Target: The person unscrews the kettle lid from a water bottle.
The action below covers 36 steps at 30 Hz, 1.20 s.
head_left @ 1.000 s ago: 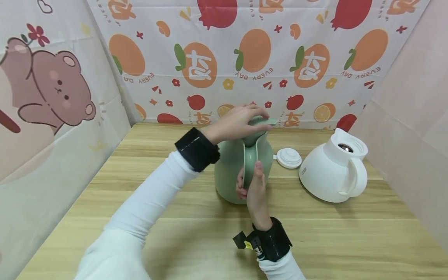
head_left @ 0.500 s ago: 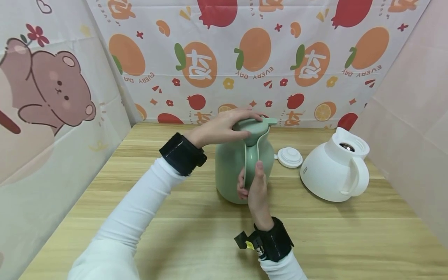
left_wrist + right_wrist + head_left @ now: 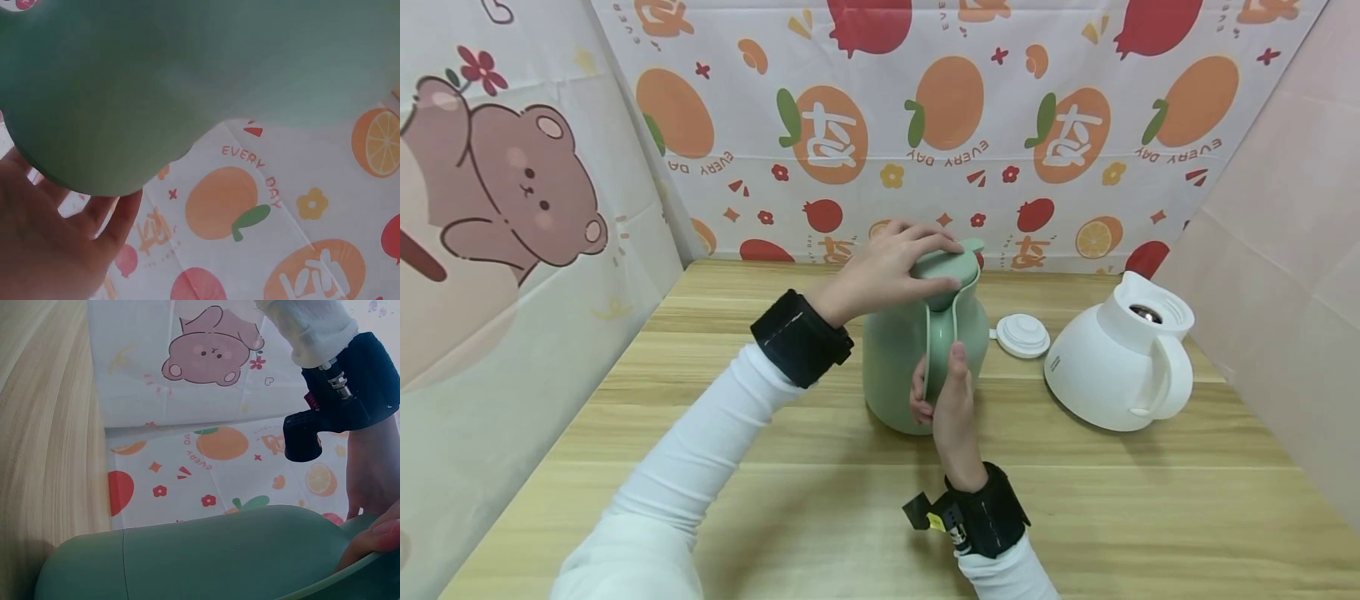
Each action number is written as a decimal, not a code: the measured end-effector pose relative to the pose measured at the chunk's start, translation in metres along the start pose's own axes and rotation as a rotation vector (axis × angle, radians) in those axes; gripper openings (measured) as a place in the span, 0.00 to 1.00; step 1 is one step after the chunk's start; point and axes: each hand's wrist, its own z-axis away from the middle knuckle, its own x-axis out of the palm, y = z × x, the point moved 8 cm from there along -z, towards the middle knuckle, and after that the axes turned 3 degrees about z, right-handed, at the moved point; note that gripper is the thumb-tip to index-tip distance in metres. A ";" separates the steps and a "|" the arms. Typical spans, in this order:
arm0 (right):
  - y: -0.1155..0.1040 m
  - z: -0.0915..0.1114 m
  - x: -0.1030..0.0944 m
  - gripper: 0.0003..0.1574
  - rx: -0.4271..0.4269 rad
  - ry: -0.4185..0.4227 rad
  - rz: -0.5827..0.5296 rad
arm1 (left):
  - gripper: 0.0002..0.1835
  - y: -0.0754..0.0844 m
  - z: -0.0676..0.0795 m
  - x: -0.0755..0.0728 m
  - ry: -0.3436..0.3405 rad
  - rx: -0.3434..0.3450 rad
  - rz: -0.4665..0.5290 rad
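A green vacuum jug (image 3: 891, 371) stands upright on the table, its round green lid (image 3: 946, 268) seated in the neck. My left hand (image 3: 887, 271) grips the lid from the left, thumb on the near side and fingers over the top. The lid's small tab (image 3: 973, 245) points away from me and to the right. Around the handle (image 3: 939, 362), my right hand (image 3: 953, 408) curls its fingers, with the thumb up along it. In the left wrist view, the left fingers (image 3: 122, 219) bend against a green rounded edge. The right wrist view shows the jug's side (image 3: 206, 556).
To the right on the wooden table (image 3: 1075, 517) stands a white jug (image 3: 1097, 371) with an uncovered mouth. A white lid (image 3: 1022, 335) lies between the two jugs. Printed cloth (image 3: 737, 192) hangs behind and at both sides.
My left hand drew back leftward over the lid, then moved right and took hold again. The lid's tab has swung from pointing right to pointing more away. My right hand kept its grip.
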 end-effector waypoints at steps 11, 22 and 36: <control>0.003 0.004 0.002 0.42 0.041 0.008 0.000 | 0.25 -0.003 0.012 0.004 -0.030 0.103 0.116; 0.005 0.002 0.000 0.41 0.067 0.025 -0.022 | 0.22 -0.002 0.013 -0.002 -0.025 0.136 0.194; 0.004 0.000 0.000 0.42 0.053 0.023 -0.019 | 0.26 0.003 0.006 -0.006 0.088 0.079 -0.066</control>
